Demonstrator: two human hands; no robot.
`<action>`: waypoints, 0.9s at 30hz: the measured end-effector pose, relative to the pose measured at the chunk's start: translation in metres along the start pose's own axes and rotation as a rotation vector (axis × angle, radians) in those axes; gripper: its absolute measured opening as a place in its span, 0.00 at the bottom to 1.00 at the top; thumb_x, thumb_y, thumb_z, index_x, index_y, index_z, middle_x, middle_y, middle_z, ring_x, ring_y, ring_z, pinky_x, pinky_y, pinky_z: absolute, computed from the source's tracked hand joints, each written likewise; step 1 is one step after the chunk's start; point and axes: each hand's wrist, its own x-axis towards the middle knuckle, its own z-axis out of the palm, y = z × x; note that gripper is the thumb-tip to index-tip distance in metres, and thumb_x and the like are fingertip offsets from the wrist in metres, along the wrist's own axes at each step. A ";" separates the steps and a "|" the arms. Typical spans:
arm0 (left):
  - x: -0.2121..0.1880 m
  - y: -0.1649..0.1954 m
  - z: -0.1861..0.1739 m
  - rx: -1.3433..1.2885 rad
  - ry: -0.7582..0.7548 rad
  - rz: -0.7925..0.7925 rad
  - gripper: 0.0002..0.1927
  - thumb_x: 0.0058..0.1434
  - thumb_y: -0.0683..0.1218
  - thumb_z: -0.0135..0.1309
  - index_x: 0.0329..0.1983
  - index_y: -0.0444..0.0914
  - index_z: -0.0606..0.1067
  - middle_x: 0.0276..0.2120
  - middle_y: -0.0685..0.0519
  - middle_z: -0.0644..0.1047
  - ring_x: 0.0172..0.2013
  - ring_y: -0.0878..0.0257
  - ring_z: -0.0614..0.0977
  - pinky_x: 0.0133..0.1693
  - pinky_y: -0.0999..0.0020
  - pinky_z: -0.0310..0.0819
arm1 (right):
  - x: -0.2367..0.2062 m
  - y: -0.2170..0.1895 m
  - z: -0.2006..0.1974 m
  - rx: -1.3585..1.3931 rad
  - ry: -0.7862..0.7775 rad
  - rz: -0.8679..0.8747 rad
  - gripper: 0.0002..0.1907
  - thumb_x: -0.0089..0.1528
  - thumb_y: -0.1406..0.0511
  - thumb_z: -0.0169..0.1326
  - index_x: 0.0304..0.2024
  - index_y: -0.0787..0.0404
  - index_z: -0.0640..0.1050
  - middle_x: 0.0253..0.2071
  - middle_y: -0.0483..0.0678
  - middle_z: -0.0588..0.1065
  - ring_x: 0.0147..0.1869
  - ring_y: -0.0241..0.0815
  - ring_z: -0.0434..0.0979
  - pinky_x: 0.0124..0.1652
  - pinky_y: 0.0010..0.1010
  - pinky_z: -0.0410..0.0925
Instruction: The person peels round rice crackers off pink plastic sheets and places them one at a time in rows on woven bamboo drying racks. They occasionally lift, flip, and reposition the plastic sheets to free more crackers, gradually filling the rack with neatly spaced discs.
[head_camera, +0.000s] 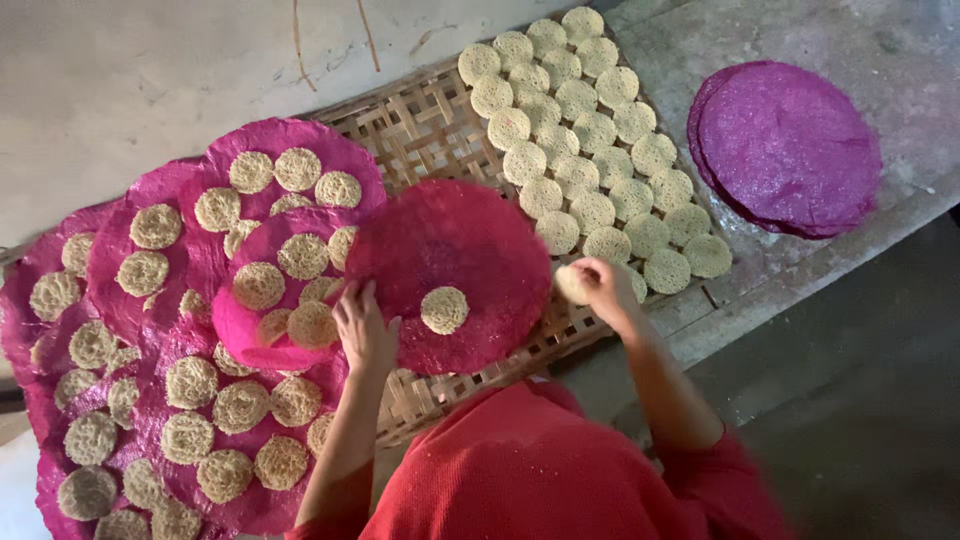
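The left hand (362, 325) lies flat and open, fingers spread on the near left edge of the top pink sheet (450, 272), which rests on the woven tray (420, 120). The sheet appears thin, light and probably brittle; support it flat or by the rim. One cracker (444, 309) sits on it. The right hand (600, 285) is pinched closed on a second cracker (572, 284), likely light, rough and crumbly; grip it by the edges. Beyond, cracker rows (590, 150) cover the tray.

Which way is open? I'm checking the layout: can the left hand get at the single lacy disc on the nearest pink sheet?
Probably yes: the left hand rests on the pink sheet edge, with nothing between it and the disc.
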 end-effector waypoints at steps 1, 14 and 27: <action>-0.002 0.000 -0.002 -0.014 0.017 -0.047 0.49 0.57 0.55 0.67 0.74 0.38 0.53 0.70 0.36 0.50 0.67 0.37 0.57 0.65 0.40 0.62 | 0.005 0.006 0.000 0.242 -0.008 0.025 0.14 0.65 0.64 0.57 0.53 0.59 0.81 0.47 0.49 0.81 0.46 0.36 0.82 0.45 0.27 0.76; -0.016 -0.018 -0.028 -0.469 -0.230 -0.412 0.50 0.60 0.57 0.63 0.76 0.33 0.49 0.55 0.34 0.79 0.57 0.43 0.82 0.62 0.54 0.79 | 0.008 -0.014 0.018 -0.289 0.373 -0.302 0.22 0.58 0.75 0.59 0.56 0.63 0.74 0.46 0.59 0.77 0.49 0.60 0.78 0.47 0.44 0.71; -0.028 0.028 0.038 -1.404 -0.609 0.295 0.31 0.65 0.48 0.51 0.70 0.31 0.66 0.67 0.42 0.73 0.68 0.49 0.72 0.67 0.54 0.62 | -0.058 -0.145 0.099 0.963 -0.396 0.097 0.35 0.60 0.47 0.58 0.64 0.57 0.68 0.44 0.58 0.83 0.41 0.53 0.86 0.47 0.49 0.76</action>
